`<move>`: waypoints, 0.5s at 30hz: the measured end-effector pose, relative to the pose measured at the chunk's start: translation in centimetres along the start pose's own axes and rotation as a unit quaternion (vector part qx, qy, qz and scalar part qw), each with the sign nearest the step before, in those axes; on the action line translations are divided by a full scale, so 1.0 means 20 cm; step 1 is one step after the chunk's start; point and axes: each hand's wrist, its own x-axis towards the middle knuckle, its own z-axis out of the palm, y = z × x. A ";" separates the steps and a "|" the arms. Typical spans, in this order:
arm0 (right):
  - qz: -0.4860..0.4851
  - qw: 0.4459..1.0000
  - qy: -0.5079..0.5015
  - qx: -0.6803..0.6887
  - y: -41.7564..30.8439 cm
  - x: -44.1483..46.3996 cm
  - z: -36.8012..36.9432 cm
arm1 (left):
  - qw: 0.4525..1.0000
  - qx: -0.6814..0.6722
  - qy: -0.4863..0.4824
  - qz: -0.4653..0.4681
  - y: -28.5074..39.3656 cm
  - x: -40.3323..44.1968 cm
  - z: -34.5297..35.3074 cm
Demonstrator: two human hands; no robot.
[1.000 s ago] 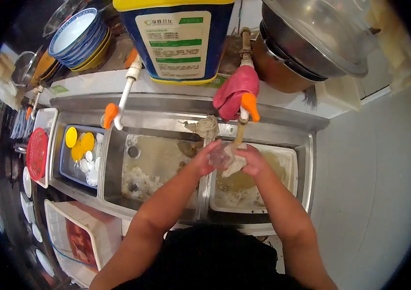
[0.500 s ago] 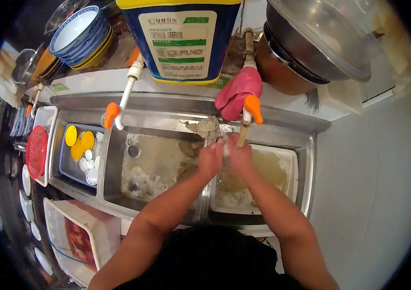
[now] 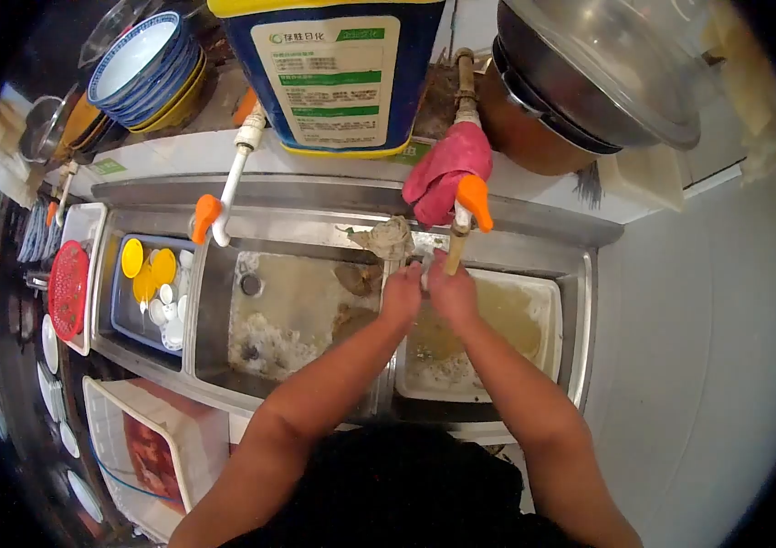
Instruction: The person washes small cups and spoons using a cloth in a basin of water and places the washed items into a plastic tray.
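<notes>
With left hand and right hand close together by the pink-wrapped tap, likely to drain into the sinks; cannot tell whether grasping anything.

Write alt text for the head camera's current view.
A person's left hand and right hand are close together at a tap draped with a pink cloth, over the edge of a steel sink holding a white tub of murky water. What they hold is unclear. Behind stands a blue-and-yellow jug.
</notes>
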 end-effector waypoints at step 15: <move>0.022 0.967 0.140 0.214 0.04 -0.12 0.02 | 0.814 -0.430 0.028 -0.390 0.13 -0.13 0.07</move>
